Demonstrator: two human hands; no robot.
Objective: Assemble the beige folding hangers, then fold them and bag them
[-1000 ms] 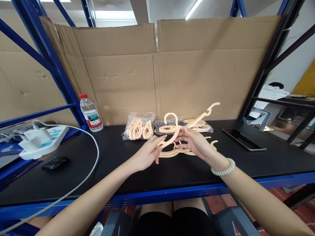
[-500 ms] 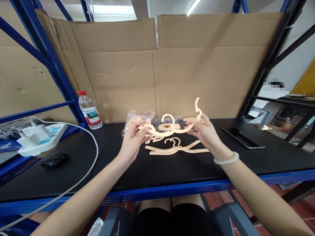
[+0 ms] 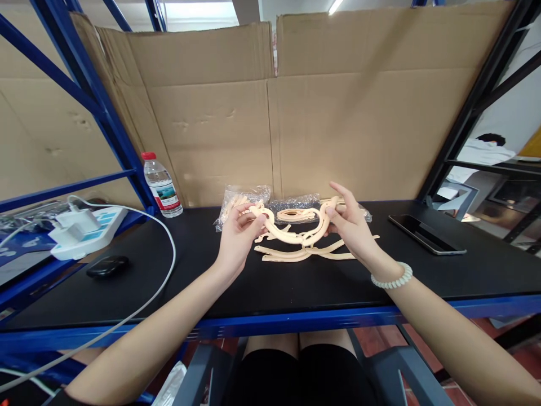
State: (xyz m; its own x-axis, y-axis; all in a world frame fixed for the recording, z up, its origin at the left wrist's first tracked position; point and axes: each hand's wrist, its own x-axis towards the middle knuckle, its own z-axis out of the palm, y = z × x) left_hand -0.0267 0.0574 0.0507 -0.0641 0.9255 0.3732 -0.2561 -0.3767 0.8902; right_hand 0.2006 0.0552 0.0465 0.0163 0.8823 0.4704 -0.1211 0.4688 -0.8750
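Observation:
A cream plastic hanger (image 3: 296,232) is held just above the black tabletop (image 3: 296,282), bowed downward between both hands. My left hand (image 3: 237,239) pinches its left end, and my right hand (image 3: 351,228) grips its right end with the forefinger stretched out. Under it, more cream hangers (image 3: 304,254) lie flat on the table. Clear bags of hanger parts (image 3: 240,204) sit behind them against the cardboard.
A water bottle (image 3: 161,185) stands at the back left. A white power strip (image 3: 87,226) with plugs and a white cable (image 3: 167,276) lies left, a small black device (image 3: 107,265) beside it. A dark tablet (image 3: 426,234) lies right. Cardboard sheets (image 3: 270,113) wall the back.
The hanger, held up with its hook upward half a second ago, has been lowered and turned so its arc sags down. Both hands came down toward the table.

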